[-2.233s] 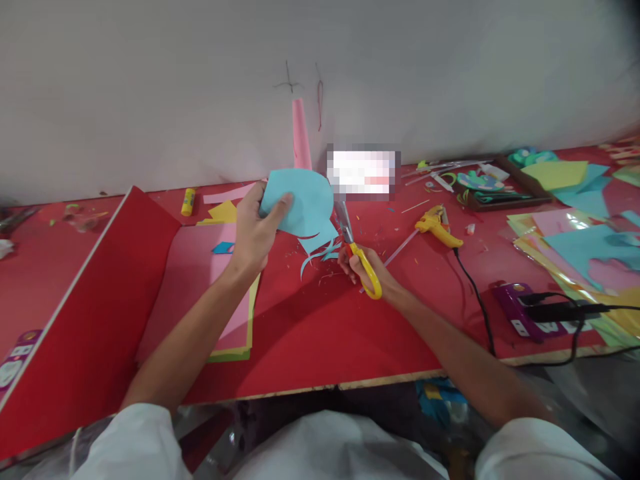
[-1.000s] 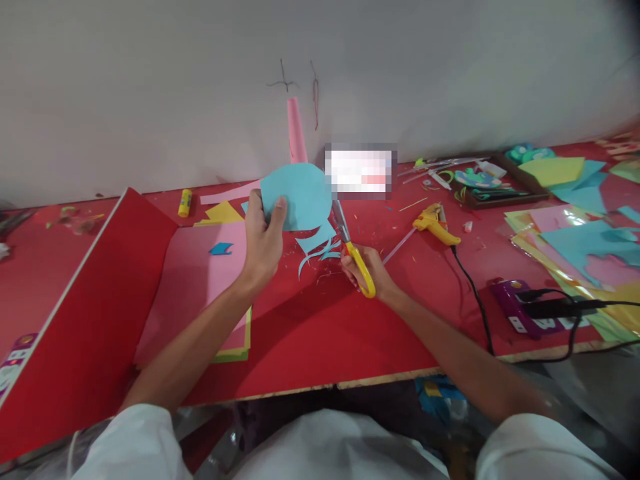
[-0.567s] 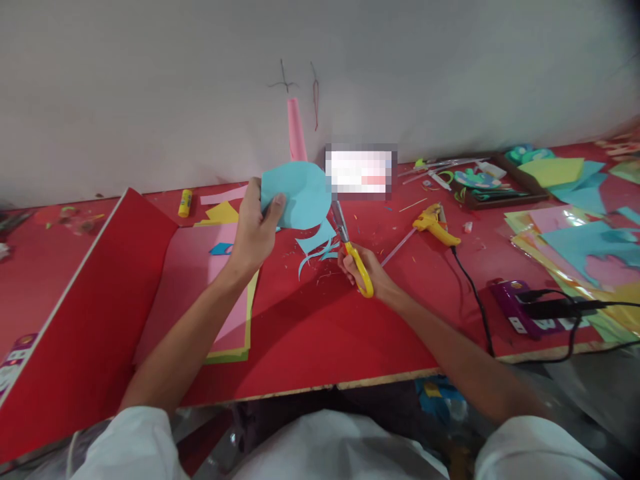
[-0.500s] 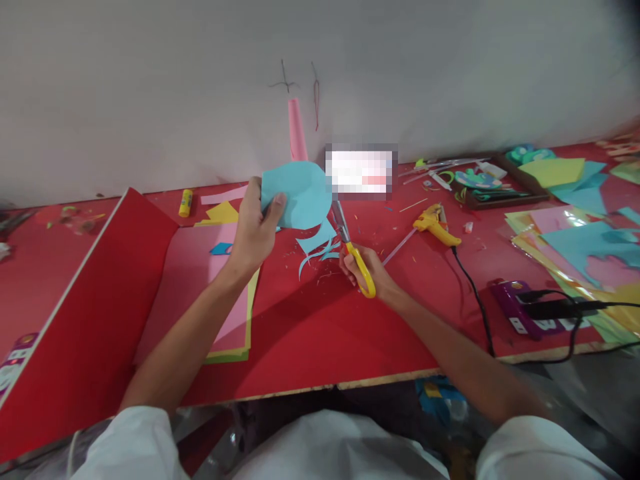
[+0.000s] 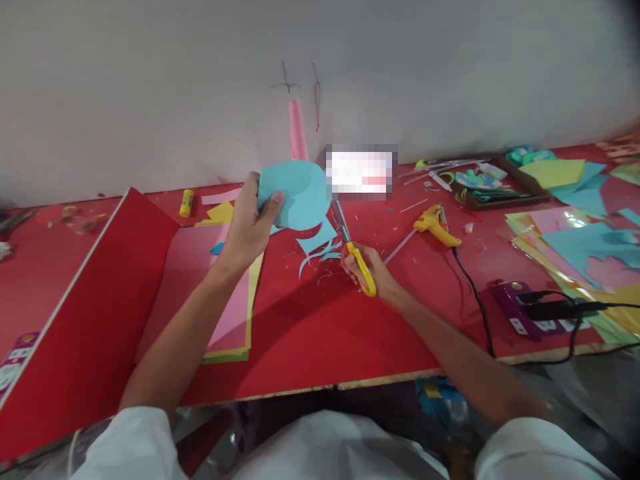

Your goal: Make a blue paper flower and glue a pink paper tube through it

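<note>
A light-blue paper piece [image 5: 300,193] with a rounded right side is pinched at its left edge by my left hand [image 5: 253,223], thumb on top. My right hand [image 5: 367,270] grips yellow-handled scissors [image 5: 361,267], their blades pointing up and a little left. The blade tips lie close to the paper's right edge; whether they touch it I cannot tell. Below the paper, thin blue offcuts and a blue scrap [image 5: 320,239] lie on the red table [image 5: 300,333].
To the right are a yellow glue gun [image 5: 435,225] with its cord, a purple power strip [image 5: 525,307] and a dark tray [image 5: 530,190] of supplies. Coloured paper sheets [image 5: 235,313] lie at left beside a red board [image 5: 95,320]. A glue stick [image 5: 187,203] stands behind.
My left hand has shifted slightly left with the blue paper, drawing it a little away from the scissors. My right hand and the scissors have barely moved.
</note>
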The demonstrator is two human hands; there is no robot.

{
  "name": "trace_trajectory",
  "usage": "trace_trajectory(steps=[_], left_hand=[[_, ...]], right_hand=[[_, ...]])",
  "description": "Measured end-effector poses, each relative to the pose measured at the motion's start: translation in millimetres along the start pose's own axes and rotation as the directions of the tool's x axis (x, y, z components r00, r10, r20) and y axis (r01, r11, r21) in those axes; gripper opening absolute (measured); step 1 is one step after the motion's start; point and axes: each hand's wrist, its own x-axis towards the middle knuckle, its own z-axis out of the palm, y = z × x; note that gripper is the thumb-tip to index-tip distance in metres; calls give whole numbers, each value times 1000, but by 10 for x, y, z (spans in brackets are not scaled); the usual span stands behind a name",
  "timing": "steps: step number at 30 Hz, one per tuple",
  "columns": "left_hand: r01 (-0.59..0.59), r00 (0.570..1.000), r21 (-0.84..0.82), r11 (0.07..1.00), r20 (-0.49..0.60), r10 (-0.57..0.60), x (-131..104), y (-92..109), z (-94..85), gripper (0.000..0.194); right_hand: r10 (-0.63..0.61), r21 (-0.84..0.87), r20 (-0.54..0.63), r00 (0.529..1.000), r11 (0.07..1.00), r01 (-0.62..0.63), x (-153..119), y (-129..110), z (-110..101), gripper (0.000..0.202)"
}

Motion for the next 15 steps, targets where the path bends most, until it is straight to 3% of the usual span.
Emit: trace_trajectory(steps=[5, 15], left_hand=[[6, 1000, 22, 1000, 30, -7, 26, 3, -36, 42], [89, 994, -84, 993, 77, -82, 106, -5, -157, 38]], right_hand=[[-4, -4, 10, 1000, 1000, 4, -3, 15, -15, 78], [55, -54, 9, 998, 997, -54, 31, 127, -47, 64]])
